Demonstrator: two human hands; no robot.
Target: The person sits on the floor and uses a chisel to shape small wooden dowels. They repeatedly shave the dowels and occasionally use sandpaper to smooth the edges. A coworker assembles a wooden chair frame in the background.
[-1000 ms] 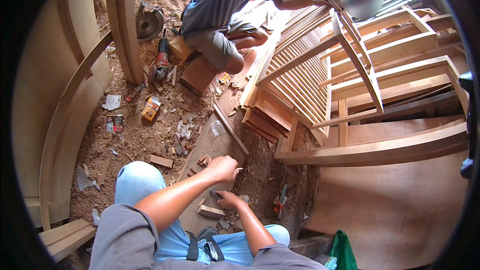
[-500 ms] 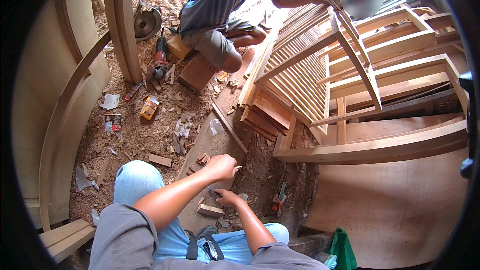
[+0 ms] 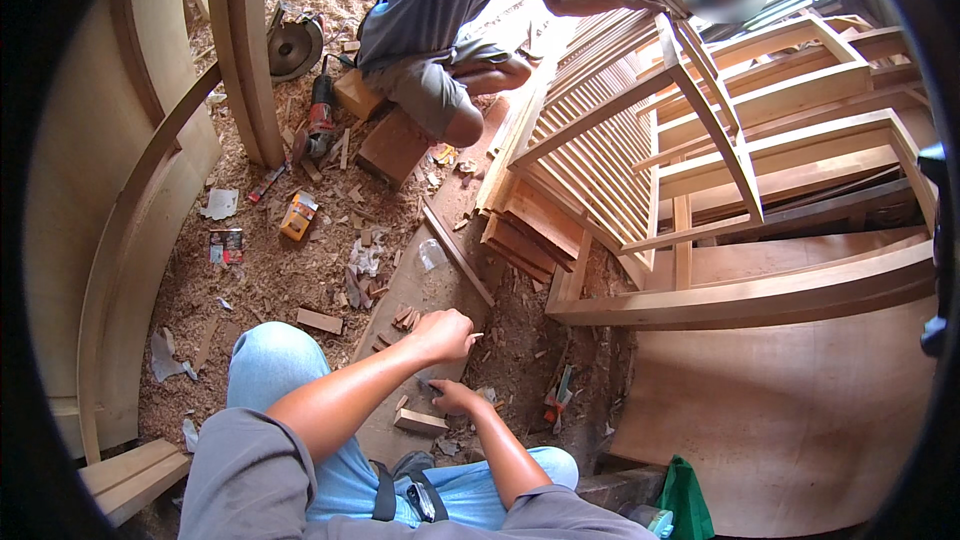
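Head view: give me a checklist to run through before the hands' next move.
1. Left hand holds the small pale stick: ok, tip sticking out.
2. Right hand's grip on the dark object: cannot tell, mostly hidden.
3. Board free of scraps: not ok, wood pieces lie on it.
4. Wood block clear of the right hand: ok, lying apart.
5. Angle grinder away from both hands: ok.
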